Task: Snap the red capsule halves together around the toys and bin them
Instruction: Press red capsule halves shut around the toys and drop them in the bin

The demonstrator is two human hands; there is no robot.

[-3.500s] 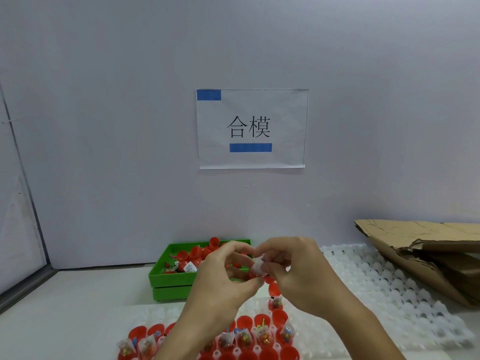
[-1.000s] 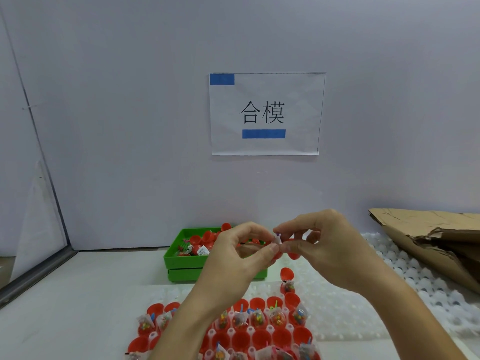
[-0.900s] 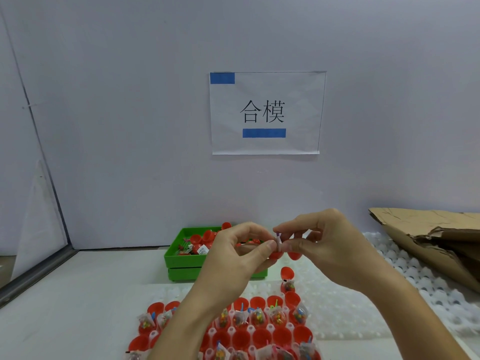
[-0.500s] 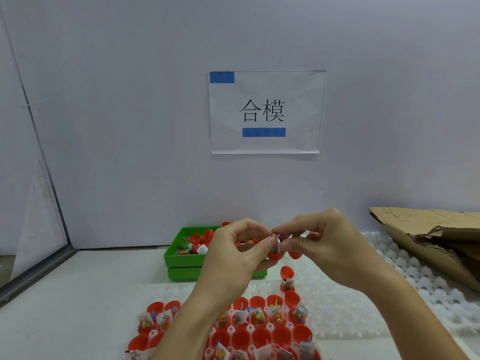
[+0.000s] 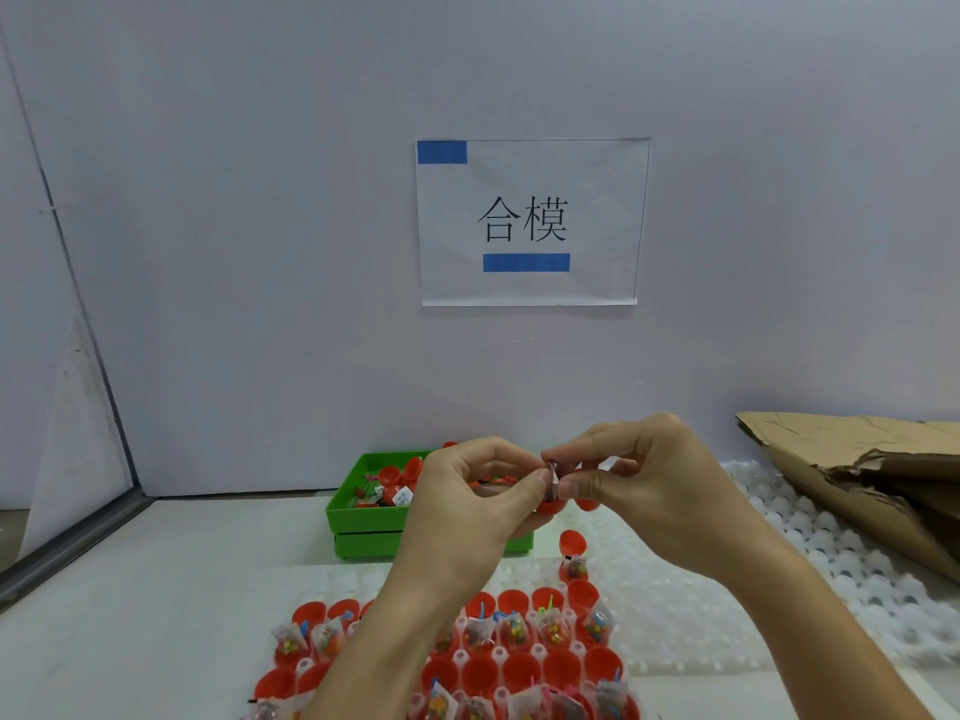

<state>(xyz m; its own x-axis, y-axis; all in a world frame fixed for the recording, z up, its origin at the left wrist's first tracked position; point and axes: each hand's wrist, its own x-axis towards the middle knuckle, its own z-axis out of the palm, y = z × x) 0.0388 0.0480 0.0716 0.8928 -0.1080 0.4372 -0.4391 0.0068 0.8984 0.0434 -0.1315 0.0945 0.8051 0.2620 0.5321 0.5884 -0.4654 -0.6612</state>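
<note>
Pale grey wall [image 5: 260, 200] fills most of the view, with a white paper sign [image 5: 530, 220] taped on it bearing two black characters and two blue strips. Below it lies a white table [image 5: 156, 589]. At the table's far edge, against the wall, sits a green bin [image 5: 363, 522] with red capsule pieces in it. Torn brown cardboard [image 5: 857, 475] lies at the right edge, resting on a white dimpled tray [image 5: 779, 553] that stretches from there toward the near edge. Along the near edge the tray holds rows of red capsule halves [image 5: 519, 667], many with small bagged toys [image 5: 550, 626] standing in them; one red half [image 5: 573, 544] stands apart, farther back. Both forearms rise from the near edge and hide part of those rows and the bin's right end. The left hand [image 5: 467, 506] and the right hand [image 5: 649, 491] meet above the tray, fingers curled, thumbs and forefingers pinching a small bagged toy [image 5: 553, 475] seated in a red capsule half [image 5: 551, 506]. A second bit of red [image 5: 587, 505] shows under the right hand's fingers.
</note>
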